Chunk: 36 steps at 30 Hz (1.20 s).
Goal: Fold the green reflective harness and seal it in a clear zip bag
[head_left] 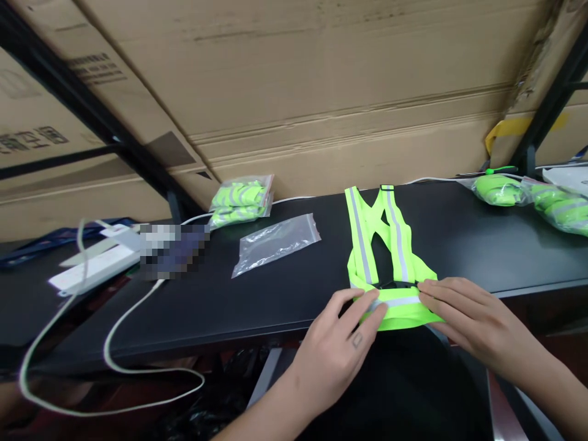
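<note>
A neon yellow-green reflective vest (401,242) with silver stripes lies spread on the black table, its straps crossing at the far end. Its waist band (397,303) runs along the near edge and hangs slightly over it. My left hand (342,340) has its fingers closed on the band's left end. At the other end, my right hand (468,312) grips the band, fingers together and thumb mostly hidden below. A black buckle or strap piece (395,284) shows just behind the band. Left of the vest lies a flat clear zip bag (277,243).
Bagged vests (241,201) are stacked at the back left, and more bagged vests (500,190) lie at the back right. A white power strip (94,267) with a looping white cable (110,343) is on the left. Cardboard (321,79) and black metal bars (98,116) stand behind the table.
</note>
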Each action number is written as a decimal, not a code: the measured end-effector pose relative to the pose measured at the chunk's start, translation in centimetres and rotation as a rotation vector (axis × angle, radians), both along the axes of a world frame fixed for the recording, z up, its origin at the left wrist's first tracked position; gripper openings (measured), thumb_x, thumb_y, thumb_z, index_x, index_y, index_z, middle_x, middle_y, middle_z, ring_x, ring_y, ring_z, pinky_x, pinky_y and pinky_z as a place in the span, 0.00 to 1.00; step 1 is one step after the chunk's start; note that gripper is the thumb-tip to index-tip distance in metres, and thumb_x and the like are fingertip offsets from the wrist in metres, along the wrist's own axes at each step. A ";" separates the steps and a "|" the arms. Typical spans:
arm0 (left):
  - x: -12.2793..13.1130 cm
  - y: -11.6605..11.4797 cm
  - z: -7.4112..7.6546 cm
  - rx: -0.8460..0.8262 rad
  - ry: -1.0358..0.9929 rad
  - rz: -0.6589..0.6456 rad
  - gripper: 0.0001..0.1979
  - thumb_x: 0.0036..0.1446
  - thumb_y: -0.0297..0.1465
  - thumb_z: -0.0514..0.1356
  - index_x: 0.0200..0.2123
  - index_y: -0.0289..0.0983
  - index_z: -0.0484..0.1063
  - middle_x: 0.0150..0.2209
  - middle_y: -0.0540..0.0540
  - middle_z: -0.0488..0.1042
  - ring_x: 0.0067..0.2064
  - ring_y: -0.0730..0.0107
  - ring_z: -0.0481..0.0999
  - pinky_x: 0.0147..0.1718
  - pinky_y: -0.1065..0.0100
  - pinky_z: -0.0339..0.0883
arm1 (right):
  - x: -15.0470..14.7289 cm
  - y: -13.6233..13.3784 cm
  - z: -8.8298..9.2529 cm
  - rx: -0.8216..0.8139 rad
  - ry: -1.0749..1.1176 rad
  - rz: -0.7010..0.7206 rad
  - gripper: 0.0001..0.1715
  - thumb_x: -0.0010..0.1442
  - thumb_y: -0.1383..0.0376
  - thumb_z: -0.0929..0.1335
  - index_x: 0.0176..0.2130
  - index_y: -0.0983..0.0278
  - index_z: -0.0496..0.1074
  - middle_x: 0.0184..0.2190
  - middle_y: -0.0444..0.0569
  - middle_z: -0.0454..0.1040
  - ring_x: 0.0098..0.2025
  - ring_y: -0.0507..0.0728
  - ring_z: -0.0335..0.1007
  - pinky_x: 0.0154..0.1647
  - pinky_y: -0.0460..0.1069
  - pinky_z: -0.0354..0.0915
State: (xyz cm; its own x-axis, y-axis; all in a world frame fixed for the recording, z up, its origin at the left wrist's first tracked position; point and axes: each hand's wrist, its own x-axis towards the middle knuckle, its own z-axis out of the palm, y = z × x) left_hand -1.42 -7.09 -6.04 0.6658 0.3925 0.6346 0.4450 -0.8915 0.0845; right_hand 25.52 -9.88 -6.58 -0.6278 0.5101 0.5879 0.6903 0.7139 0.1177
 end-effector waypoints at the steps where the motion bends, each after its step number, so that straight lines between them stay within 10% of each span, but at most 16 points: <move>1: -0.1 0.0 0.0 0.002 -0.019 -0.003 0.16 0.60 0.19 0.61 0.52 0.28 0.72 0.50 0.35 0.77 0.51 0.54 0.73 0.50 0.52 0.75 | -0.1 0.0 0.3 -0.007 -0.006 0.006 0.15 0.67 0.73 0.65 0.53 0.73 0.70 0.47 0.59 0.78 0.50 0.62 0.73 0.52 0.59 0.70; 10: 0.1 2.1 1.5 -0.178 -0.054 0.007 0.13 0.66 0.26 0.58 0.53 0.33 0.70 0.50 0.42 0.78 0.49 0.63 0.76 0.50 0.61 0.73 | 0.4 2.6 2.6 -0.415 0.131 0.015 0.09 0.70 0.62 0.64 0.46 0.61 0.72 0.37 0.49 0.76 0.42 0.57 0.70 0.41 0.53 0.67; 15: 1.1 5.3 4.2 -0.532 -0.005 0.110 0.12 0.69 0.33 0.53 0.49 0.39 0.74 0.46 0.48 0.79 0.43 0.65 0.78 0.46 0.62 0.71 | 0.8 6.5 4.7 -0.758 0.192 -0.146 0.19 0.69 0.50 0.62 0.40 0.58 0.74 0.36 0.47 0.72 0.39 0.57 0.68 0.41 0.53 0.65; 20: 1.9 8.3 3.6 -0.732 0.109 0.161 0.16 0.70 0.37 0.51 0.38 0.37 0.76 0.40 0.45 0.72 0.46 0.61 0.71 0.50 0.60 0.66 | 1.1 10.1 3.9 -0.920 0.159 -0.110 0.25 0.67 0.45 0.61 0.35 0.59 0.74 0.36 0.49 0.72 0.45 0.61 0.65 0.49 0.57 0.63; 27: 2.5 7.6 2.0 -0.459 0.110 0.342 0.11 0.67 0.35 0.55 0.49 0.38 0.70 0.46 0.43 0.70 0.49 0.54 0.64 0.50 0.50 0.64 | 1.1 10.2 1.2 -0.625 0.275 -0.233 0.26 0.63 0.45 0.66 0.50 0.60 0.71 0.45 0.54 0.73 0.48 0.63 0.67 0.51 0.59 0.66; 31: 2.2 6.7 1.9 -0.223 0.103 0.208 0.12 0.69 0.29 0.51 0.39 0.35 0.74 0.39 0.42 0.72 0.43 0.60 0.68 0.45 0.57 0.69 | 0.6 7.9 1.1 -0.282 0.138 -0.164 0.13 0.69 0.57 0.64 0.41 0.62 0.73 0.39 0.53 0.75 0.44 0.61 0.71 0.46 0.56 0.68; 36: 0.4 4.7 2.0 -0.205 0.142 0.086 0.24 0.63 0.43 0.62 0.53 0.31 0.71 0.50 0.36 0.74 0.52 0.52 0.71 0.51 0.52 0.71 | 0.1 4.4 0.8 -0.177 0.015 -0.117 0.21 0.69 0.54 0.64 0.51 0.66 0.71 0.48 0.58 0.77 0.51 0.63 0.71 0.48 0.58 0.71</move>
State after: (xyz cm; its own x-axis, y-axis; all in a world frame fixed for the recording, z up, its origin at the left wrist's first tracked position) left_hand -1.05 -2.41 -4.06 0.7007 0.5624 0.4390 0.5390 -0.8204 0.1906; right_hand 25.65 -5.48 -5.79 -0.5504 0.6751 0.4912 0.7704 0.6375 -0.0131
